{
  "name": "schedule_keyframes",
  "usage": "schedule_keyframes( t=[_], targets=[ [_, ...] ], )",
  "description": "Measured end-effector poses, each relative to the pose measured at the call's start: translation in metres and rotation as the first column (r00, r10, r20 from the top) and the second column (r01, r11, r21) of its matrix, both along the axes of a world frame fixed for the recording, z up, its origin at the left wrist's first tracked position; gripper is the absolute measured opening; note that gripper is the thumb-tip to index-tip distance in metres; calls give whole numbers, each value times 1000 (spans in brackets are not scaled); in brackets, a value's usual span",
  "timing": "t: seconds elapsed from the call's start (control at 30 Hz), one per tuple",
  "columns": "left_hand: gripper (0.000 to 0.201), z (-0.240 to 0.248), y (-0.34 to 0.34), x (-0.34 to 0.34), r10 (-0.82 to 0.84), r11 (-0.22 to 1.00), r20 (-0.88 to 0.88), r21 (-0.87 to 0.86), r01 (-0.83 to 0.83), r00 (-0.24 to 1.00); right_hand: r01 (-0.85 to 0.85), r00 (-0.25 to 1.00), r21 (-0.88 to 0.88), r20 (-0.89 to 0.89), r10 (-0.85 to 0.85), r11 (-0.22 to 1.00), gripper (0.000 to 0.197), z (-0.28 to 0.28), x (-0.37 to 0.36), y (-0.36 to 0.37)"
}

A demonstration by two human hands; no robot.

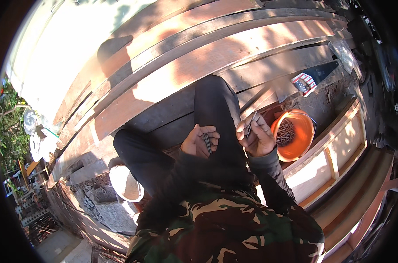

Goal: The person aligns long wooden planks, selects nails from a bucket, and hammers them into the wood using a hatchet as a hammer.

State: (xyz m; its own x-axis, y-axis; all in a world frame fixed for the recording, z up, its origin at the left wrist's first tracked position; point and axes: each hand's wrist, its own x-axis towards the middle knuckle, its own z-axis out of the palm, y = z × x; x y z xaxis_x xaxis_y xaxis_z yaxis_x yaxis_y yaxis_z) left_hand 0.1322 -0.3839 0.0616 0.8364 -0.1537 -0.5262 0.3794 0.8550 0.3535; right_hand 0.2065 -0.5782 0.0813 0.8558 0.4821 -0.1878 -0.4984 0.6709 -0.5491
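Observation:
My left hand (198, 141) is half curled, palm up, in front of my body. Across its fingers lie several dark nails (207, 143). My right hand (259, 136) is raised beside my right thigh, its thumb and fingers pinched around a few thin dark nails (248, 130), partly hidden by the fingers. Just right of that hand stands an orange bucket (305, 129), tilted toward me in the view. Reddish-brown, rusty-looking nails (285, 133) fill its bottom.
Long wooden planks (181, 81) stretch across in front of my bent legs. A handsaw (325, 73) with a striped handle rests beyond the bucket. At right is a wooden frame (333, 160) with a pale panel. A white bucket (123, 184) stands beside my left leg.

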Motion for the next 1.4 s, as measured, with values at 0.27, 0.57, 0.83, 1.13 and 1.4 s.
schedule_keyframes(
  t=[0.27,0.57,0.83,1.13,1.4],
  targets=[
    [36,-17,4,-29,29,798,7,-602,-18,1000,384,212,-427,904,372,819,15,57,-39,77],
    [21,-12,14,-48,4,983,64,181,-15,998,548,664,-658,718,209,517,5,18,-34,58],
    [23,26,25,-40,-216,822,165,563,88,962,179,410,-737,658,631,652,14,21,-21,56],
    [25,13,71,-30,-506,638,42,691,341,862,248,227,-797,600,767,550,61,21,30,84],
    [16,27,135,-1,-46,949,198,315,-19,979,658,-71,-697,319,945,285,109,21,161,167]
  ],
)
